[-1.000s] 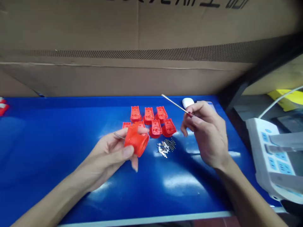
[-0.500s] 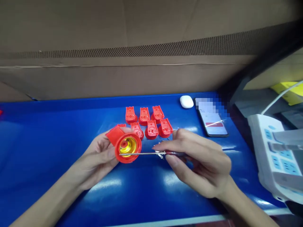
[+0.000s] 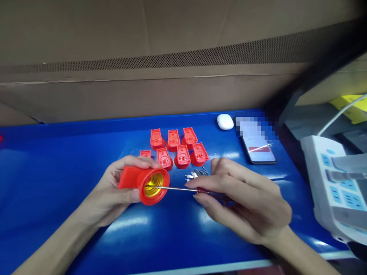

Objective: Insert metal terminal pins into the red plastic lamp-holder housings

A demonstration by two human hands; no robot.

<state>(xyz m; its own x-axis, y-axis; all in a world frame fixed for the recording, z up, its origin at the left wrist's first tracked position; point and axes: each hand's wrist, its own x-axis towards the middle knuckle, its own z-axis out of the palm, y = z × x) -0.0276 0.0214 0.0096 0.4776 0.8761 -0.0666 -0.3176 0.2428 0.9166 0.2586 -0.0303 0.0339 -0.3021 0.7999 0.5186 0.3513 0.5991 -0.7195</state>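
Observation:
My left hand (image 3: 120, 191) is closed around a red lamp holder (image 3: 133, 177), whose round mouth with a brass-coloured threaded lining faces right and toward me. In my right hand (image 3: 243, 202) is a screwdriver (image 3: 180, 189), gripped by its dark red handle between thumb and fingers. Its thin metal shaft points left and its tip reaches inside the threaded mouth; the exact point of contact is hard to see. Beyond my hands, several more red lamp holders (image 3: 182, 156) stand in two rows. A small pile of screws and metal bits (image 3: 199, 173) lies near my right fingertips.
At the back right lie a white earbud case (image 3: 225, 122) and a phone (image 3: 259, 149) with its screen lit. A white power strip (image 3: 338, 191) stands at the right edge of the blue table (image 3: 172, 236). Behind the table rises a cardboard wall (image 3: 143, 99).
The lamp holder has turned in my left hand, its mouth now facing more to the right. The screwdriver's tip has moved from the rim into the mouth, and its handle end sits slightly lower.

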